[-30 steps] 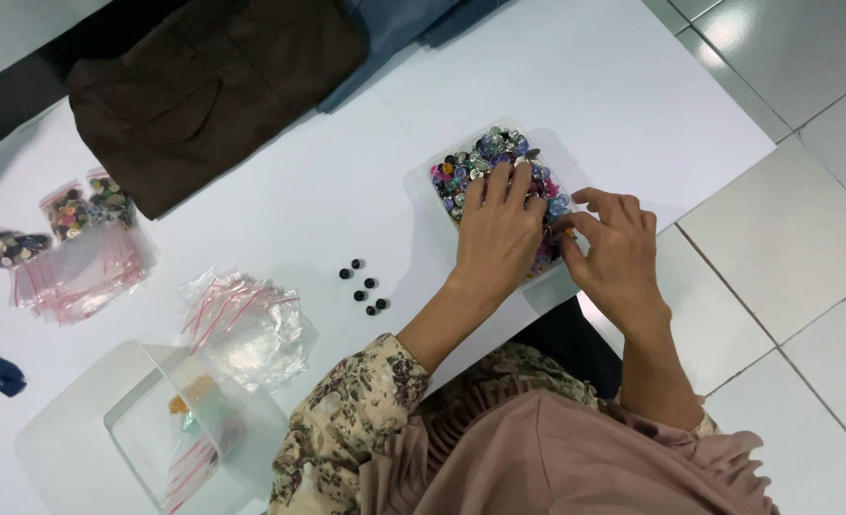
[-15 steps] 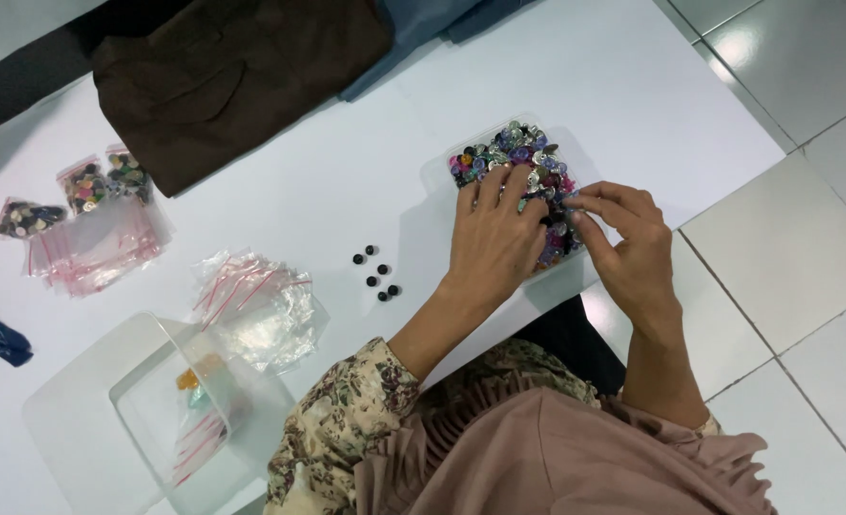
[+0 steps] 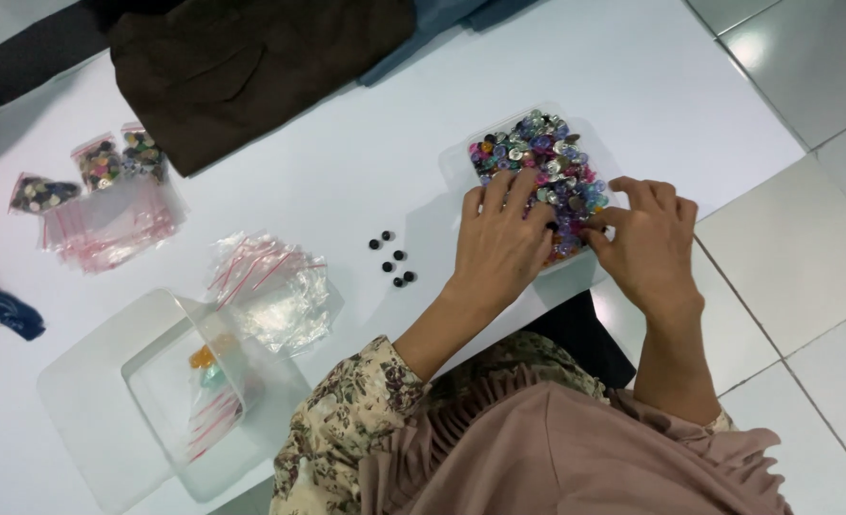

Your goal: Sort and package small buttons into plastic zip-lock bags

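Observation:
A clear shallow tray (image 3: 459, 158) full of mixed coloured buttons (image 3: 542, 157) sits on the white table. My left hand (image 3: 504, 243) rests flat on the near part of the pile, fingers spread among the buttons. My right hand (image 3: 647, 243) is at the tray's right side, its fingertips pinched together at the buttons; I cannot tell if one is held. Several small black buttons (image 3: 392, 258) lie loose on the table to the left of my left hand.
A heap of empty clear zip bags (image 3: 270, 286) lies left of the black buttons. A clear plastic box on its lid (image 3: 170, 396) holds a few bags. Small bags with buttons (image 3: 99, 172) and dark brown cloth (image 3: 251, 67) lie farther back. The table edge runs at the right.
Both hands stay on the button tray; the fingers have shifted slightly among the buttons. The head view has moved a little.

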